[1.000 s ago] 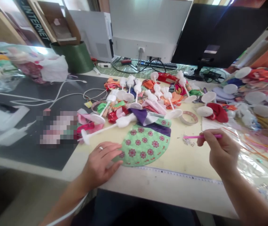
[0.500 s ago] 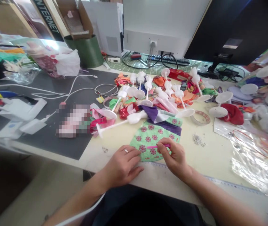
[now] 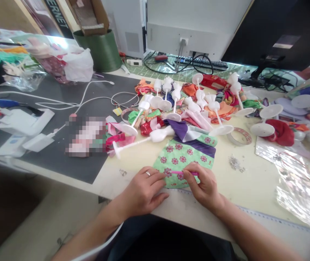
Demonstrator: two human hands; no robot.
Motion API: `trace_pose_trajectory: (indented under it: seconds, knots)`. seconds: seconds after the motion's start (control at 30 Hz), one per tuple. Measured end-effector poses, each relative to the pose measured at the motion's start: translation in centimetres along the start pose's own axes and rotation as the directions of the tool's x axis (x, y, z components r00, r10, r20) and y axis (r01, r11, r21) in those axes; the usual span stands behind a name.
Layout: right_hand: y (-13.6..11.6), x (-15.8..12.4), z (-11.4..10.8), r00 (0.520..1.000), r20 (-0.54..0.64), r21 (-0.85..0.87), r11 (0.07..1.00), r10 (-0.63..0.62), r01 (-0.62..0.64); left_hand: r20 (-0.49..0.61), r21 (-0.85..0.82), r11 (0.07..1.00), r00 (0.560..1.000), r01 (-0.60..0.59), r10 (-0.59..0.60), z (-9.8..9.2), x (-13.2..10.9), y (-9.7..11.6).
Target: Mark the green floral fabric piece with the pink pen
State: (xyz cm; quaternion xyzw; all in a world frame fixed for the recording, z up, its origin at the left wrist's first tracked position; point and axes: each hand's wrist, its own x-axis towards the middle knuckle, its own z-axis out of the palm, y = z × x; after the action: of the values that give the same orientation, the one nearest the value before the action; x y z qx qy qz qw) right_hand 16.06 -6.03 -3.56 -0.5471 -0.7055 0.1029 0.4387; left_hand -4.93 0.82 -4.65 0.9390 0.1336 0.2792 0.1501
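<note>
A half-round piece of green fabric (image 3: 183,163) with pink flowers and a purple band lies flat on the pale table top (image 3: 253,188). My left hand (image 3: 142,190) rests on its lower left edge, fingers together and pressing the cloth, with a ring on one finger. My right hand (image 3: 202,188) pinches a thin pink plastic rod (image 3: 183,173) that lies across the fabric. Its left end sits close to my left fingertips. A white plastic doll stand (image 3: 144,139) lies just above the fabric, its stem pointing left.
Behind the fabric is a heap of white plastic stands and colourful cloth scraps (image 3: 190,105). A roll of tape (image 3: 239,136) and small silvery bits (image 3: 236,164) lie to the right. A clear plastic sheet (image 3: 293,177) is at right, a ruler (image 3: 264,215) along the front edge, and a dark mat (image 3: 48,159) with white cables at left.
My right hand has moved left from beside the fabric onto it, carrying the pink rod. My left hand stays at the fabric's edge. The view has shifted slightly.
</note>
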Motion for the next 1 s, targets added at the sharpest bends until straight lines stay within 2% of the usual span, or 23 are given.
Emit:
trace_pose_trajectory:
  seconds: [0.37,0.73,0.87,1.0]
  knots:
    - [0.03,0.03,0.05,1.0,0.018,-0.03,0.999,-0.025,0.026,0.038,0.031,1.0,0.999,0.006,-0.007,-0.15,0.04,0.12]
    - [0.14,-0.05,-0.04,1.0,0.03,-0.018,1.0,0.007,-0.006,0.087,0.059,0.998,0.996,0.016,-0.021,0.01,0.25,0.33]
    - [0.1,0.03,-0.07,0.999,0.028,-0.003,0.999,0.039,-0.038,0.114,0.088,0.996,0.993,-0.003,-0.007,0.21,0.11,0.32]
    - [0.24,0.0,-0.08,0.992,-0.022,0.05,0.991,0.124,-0.123,0.113,0.119,0.993,0.994,-0.019,0.006,0.31,0.13,0.35]
